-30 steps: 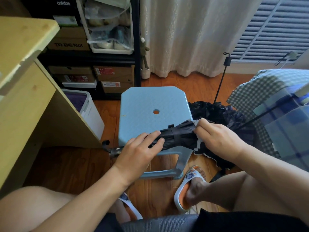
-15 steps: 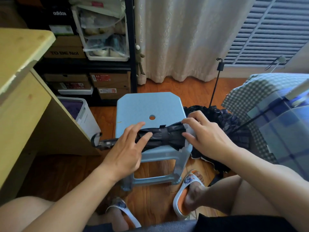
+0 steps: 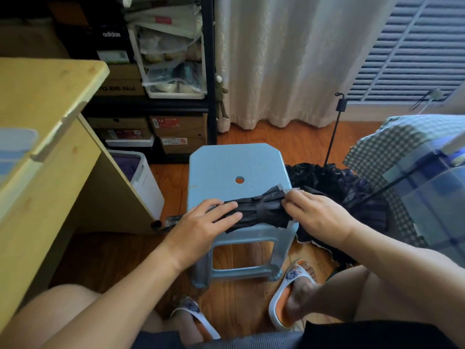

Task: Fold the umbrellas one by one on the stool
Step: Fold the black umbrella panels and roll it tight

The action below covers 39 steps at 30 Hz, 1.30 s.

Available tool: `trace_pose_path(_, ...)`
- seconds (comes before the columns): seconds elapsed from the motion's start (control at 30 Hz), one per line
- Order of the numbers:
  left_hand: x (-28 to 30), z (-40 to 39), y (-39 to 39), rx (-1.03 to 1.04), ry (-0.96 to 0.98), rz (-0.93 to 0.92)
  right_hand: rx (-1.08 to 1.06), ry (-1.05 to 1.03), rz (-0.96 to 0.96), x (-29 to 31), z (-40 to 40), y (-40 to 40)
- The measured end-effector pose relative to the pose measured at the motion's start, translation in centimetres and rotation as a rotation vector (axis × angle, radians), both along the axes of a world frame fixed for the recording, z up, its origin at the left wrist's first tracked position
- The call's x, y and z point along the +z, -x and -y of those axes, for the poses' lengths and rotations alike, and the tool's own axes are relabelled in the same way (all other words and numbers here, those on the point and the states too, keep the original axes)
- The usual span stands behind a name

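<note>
wooden desk (image 3: 45, 102), shoebox shelf (image 3: 161, 96), white curtain (image 3: 289, 59), slippers (image 3: 289, 298)

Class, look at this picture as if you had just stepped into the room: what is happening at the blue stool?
A seated person is folding a black umbrella that lies across the near edge of the blue stool. The left hand presses flat on its handle end, while the right hand pinches the canopy folds at the other end. A strap already circles the bundle. Another black umbrella and a checked one lie unfolded on the floor to the right.

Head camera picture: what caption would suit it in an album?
Both hands steady a strapped black folded umbrella on a blue stool.
</note>
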<state>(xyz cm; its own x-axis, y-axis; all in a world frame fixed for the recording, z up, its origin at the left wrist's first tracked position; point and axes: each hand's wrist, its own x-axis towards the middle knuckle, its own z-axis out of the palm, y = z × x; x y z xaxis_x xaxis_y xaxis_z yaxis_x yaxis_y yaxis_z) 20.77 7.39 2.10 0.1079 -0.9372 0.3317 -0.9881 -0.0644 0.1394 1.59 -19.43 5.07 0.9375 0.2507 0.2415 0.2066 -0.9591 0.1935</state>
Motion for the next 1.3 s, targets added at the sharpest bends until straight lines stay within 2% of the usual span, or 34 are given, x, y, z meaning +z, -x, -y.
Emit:
trace_pose_path(0.07, 0.2, 0.0, -0.1, 0.045, -0.034, -0.034, -0.011, 0.012, -0.004, 0.2, 0.0, 0.3)
trace_pose_path(0.13, 0.3, -0.1, -0.2, 0.179, -0.083, -0.071, -0.03, 0.028, -0.006, 0.4, 0.0, 0.9)
trace_pose_path(0.23, 1.0, 0.1, 0.2, 0.301, -0.227, -0.043, -0.118, 0.027, -0.022, 0.6, -0.6, 2.0)
trace_pose_path(0.3, 1.5, 0.4, 0.3, 0.353, -0.31, -0.172, -0.219, -0.003, -0.016, 1.3, -0.9, 2.4)
trace_pose_path(0.37, 2.5, 0.4, 0.1, 0.442, -0.327, -0.418, -0.394, -0.118, 0.033, 3.2, -1.5, 1.8)
trace_pose_path(0.43, 4.4, 0.9, 0.3, 0.53, -0.179, -0.77, -0.654, -0.421, 0.054, 6.2, -2.1, 0.3)
trace_pose_path(0.5, 8.5, 2.3, 1.2, 0.605, 0.054, -1.174, -0.821, -0.839, -0.136, 10.0, -3.1, -1.6)
trace_pose_path(0.57, 13.7, 4.7, 1.8, 0.579, 0.261, -1.612, -0.791, -1.22, -0.319, 14.4, -4.9, -3.2)
trace_pose_path(0.6, 16.7, 5.9, 2.0, 0.546, 0.327, -1.772, -0.728, -1.38, -0.375, 16.5, -6.1, -3.8)
trace_pose_path(0.67, 22.2, 7.7, 1.7, 0.481, 0.397, -1.931, -0.559, -1.642, -0.431, 20.0, -8.2, -4.5)
trace_pose_path(0.73, 26.7, 9.1, 1.5, 0.469, 0.423, -1.934, -0.43, -1.794, -0.399, 22.8, -9.4, -5.5)
trace_pose_path(0.9, 32.0, 11.7, -0.4, 0.517, 0.566, -1.853, -0.429, -1.872, -0.278, 27.4, -9.5, -8.3)
trace_pose_path(0.97, 32.3, 11.9, -1.6, 0.565, 0.504, -1.774, -0.381, -1.889, -0.305, 27.9, -9.6, -9.1)
trace_pose_path(1.03, 32.0, 10.9, -3.2, 0.586, 0.352, -1.654, -0.339, -1.953, -0.285, 27.7, -9.7, -10.2)
trace_pose_path(1.1, 31.6, 9.3, -6.2, 0.571, 0.216, -1.478, -0.379, -1.941, -0.232, 27.9, -9.6, -12.2)
trace_pose_path(1.17, 31.1, 7.1, -11.0, 0.581, 0.196, -1.25, -0.443, -1.779, -0.164, 28.6, -9.7, -15.3)
trace_pose_path(1.23, 30.5, 4.8, -17.2, 0.71, 0.194, -0.939, -0.499, -1.671, -0.09, 29.8, -9.9, -19.4)
trace_pose_path(1.3, 29.4, 2.4, -23.7, 0.876, 0.113, -0.627, -0.52, -1.629, -0.057, 31.7, -10.1, -24.2)
